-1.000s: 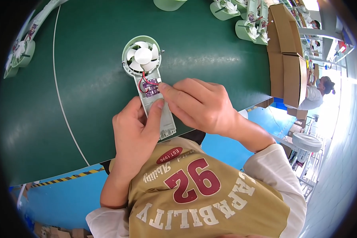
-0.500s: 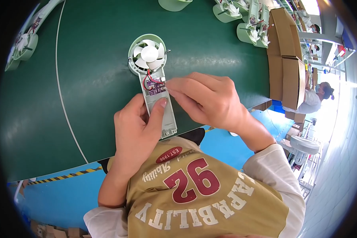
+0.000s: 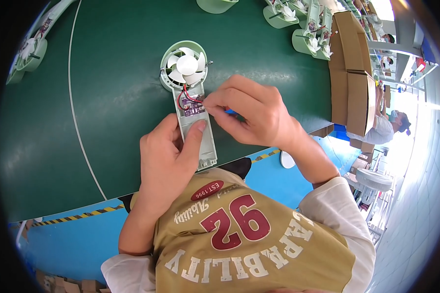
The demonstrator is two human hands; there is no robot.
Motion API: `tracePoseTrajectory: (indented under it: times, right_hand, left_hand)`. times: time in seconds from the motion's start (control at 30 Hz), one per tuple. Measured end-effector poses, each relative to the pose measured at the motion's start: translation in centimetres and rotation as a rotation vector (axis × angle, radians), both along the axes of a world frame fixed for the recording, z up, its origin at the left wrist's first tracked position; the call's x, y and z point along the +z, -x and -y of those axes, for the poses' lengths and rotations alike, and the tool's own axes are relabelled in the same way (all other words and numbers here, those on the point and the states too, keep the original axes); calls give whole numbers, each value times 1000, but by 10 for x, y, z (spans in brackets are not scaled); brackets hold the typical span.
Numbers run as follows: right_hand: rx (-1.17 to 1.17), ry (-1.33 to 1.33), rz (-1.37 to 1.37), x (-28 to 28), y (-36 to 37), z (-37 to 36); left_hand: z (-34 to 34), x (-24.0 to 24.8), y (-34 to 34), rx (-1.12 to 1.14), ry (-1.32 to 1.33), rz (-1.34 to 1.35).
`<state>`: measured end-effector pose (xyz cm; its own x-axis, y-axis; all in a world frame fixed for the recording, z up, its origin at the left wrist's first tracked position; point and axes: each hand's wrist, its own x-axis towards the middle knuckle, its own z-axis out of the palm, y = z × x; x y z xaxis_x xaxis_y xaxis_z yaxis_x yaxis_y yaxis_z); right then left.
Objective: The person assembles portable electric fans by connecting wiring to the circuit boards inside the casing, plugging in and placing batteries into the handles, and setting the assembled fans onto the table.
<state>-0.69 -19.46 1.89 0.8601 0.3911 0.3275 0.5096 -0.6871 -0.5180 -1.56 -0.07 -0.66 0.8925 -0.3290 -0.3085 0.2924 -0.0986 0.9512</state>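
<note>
The left hand (image 3: 167, 157) clasped the fan housing (image 3: 208, 142) at the view's eleven o'clock while the right hand (image 3: 255, 111), apparently pinching wires (image 3: 187, 93) at the three o'clock edge of the circuit board (image 3: 192, 110), likely needed gentle pressure.

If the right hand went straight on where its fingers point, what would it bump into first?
Probably the purple circuit board in the handle, just left of the right hand; whether the fingertips already touch it or hover just above is hard to tell.
</note>
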Motion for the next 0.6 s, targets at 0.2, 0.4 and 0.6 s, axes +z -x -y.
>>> tracePoseTrajectory:
  times: [0.2, 0.4, 0.6]
  right_hand:
    - [92, 68, 54, 5, -6, 2]
    - [142, 197, 81, 12, -5, -1]
    - [118, 249, 77, 15, 0, -6]
  left_hand:
    - [-1, -2, -1, -9, 31, -30]
    - [0, 0, -2, -4, 30, -38]
    - [0, -3, -1, -1, 23, -25]
